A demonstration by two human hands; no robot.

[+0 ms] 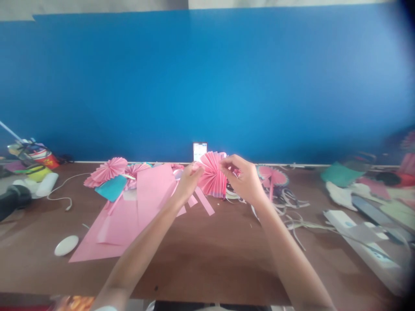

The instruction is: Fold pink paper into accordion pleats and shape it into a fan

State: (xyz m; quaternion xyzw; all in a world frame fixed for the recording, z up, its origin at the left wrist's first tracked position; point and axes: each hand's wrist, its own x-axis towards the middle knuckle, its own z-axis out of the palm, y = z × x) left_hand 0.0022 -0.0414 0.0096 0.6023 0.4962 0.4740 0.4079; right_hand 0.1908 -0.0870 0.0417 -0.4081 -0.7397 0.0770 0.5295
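Note:
A pleated pink paper fan (212, 175) is held up above the brown table (207, 255), between both of my hands. My left hand (189, 179) pinches the fan's left edge with closed fingers. On the fan's upper right edge my right hand (243, 177) is closed, fingers curled over the folds. Flat pink paper sheets (129, 211) lie on the table just left of my left arm, and pink strips (204, 201) lie under the fan.
A finished pink fan (108, 169) and a teal card (112, 188) lie at the back left. A phone (199, 151) leans on the blue wall. White paper strips (295, 211) and scraps (359, 207) crowd the right. A white oval object (66, 245) and a cable (63, 194) sit left.

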